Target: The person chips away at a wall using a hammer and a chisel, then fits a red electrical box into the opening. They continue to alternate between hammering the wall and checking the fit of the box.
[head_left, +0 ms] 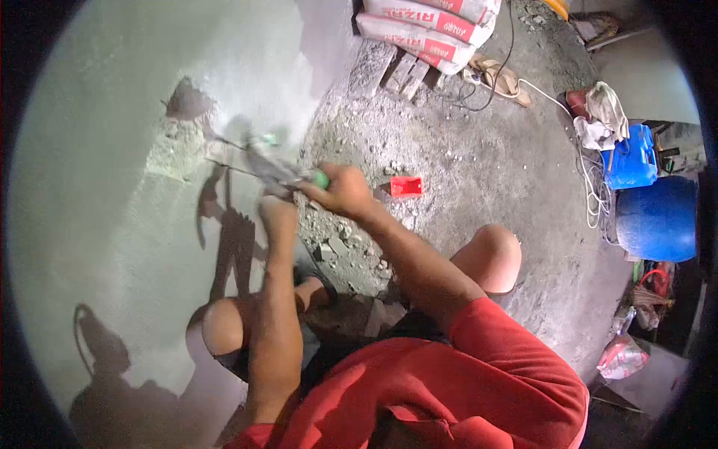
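Note:
My right hand is closed around the green-ended handle of a tool, which is smeared by motion. Close beside it, my left hand is partly hidden by the tool, and its fingers are blurred. A thin rod reaches from the tool to the rough, chipped patch in the grey wall. Above that patch is a dark hole. On the floor, to the right of my right hand, lies a small red box.
Broken rubble lies by the wall between my knees. Stacked cement bags rest on a wooden pallet at the top. A blue jug, a blue barrel and a white cable are on the right.

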`<action>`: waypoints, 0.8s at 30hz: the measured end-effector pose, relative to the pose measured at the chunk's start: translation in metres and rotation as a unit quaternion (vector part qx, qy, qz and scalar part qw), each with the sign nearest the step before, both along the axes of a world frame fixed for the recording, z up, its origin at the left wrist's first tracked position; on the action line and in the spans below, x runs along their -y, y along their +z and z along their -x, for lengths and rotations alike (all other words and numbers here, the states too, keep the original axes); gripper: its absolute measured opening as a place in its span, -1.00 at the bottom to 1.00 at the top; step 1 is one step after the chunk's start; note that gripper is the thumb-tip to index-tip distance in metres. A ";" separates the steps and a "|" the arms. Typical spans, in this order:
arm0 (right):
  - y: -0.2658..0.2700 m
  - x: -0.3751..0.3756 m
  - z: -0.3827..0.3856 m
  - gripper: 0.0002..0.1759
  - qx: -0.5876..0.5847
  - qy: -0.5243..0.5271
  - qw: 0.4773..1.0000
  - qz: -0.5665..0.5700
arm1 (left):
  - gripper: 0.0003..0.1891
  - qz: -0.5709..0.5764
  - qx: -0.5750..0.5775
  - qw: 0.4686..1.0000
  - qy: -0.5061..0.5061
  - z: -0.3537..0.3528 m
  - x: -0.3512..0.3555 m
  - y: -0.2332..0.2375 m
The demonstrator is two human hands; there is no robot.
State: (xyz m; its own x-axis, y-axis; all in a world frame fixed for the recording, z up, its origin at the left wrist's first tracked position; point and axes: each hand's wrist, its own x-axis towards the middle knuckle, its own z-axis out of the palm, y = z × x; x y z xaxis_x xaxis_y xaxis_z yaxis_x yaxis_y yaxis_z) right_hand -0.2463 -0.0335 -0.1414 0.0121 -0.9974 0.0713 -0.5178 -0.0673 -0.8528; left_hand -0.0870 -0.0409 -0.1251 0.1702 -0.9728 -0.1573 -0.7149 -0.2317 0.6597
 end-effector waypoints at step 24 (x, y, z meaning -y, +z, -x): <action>-0.235 -0.043 0.159 -0.03 -0.353 -0.127 0.850 -0.370 | -0.87 0.260 -0.418 0.785 -0.377 0.024 -0.098 0.221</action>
